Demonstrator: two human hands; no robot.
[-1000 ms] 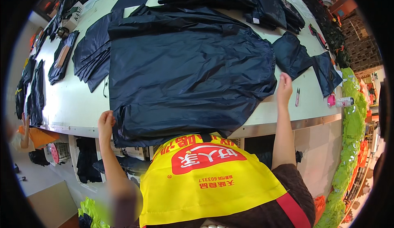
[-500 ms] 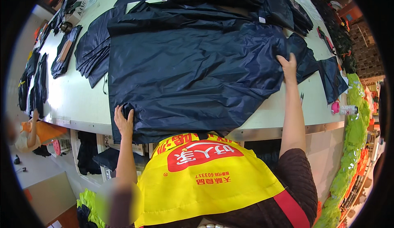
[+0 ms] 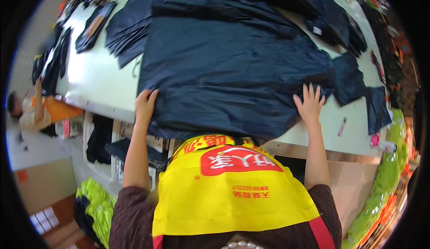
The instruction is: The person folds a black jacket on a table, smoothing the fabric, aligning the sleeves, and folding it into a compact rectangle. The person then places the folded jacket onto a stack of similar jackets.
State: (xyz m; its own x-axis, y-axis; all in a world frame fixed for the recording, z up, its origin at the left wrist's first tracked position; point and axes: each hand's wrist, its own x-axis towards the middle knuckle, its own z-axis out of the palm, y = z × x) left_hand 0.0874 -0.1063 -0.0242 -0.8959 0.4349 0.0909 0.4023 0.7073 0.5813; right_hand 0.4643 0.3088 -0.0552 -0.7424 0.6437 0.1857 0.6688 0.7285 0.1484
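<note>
A large dark navy piece of thin, shiny cloth (image 3: 224, 65) lies spread over the table in front of me, wrinkled toward its right side. Its near edge hangs down by my yellow apron (image 3: 233, 204). At the cloth's lower left edge, my left hand (image 3: 146, 106) is closed, fingers bent over the edge and thumb on top. My right hand (image 3: 310, 104) rests on the lower right part with fingers spread, holding nothing.
Stacked dark fabric pieces (image 3: 130, 29) lie at the far left, with more dark piles (image 3: 333, 16) at the far right. A small bottle (image 3: 387, 147) and a pen-like item (image 3: 342, 126) are at right. Another person (image 3: 33, 112) works at left. Bright green material (image 3: 378, 190) lines the right side.
My right hand has come nearer and lies flatter with fingers spread. My left hand has shifted up along the cloth's left edge. The view has turned slightly.
</note>
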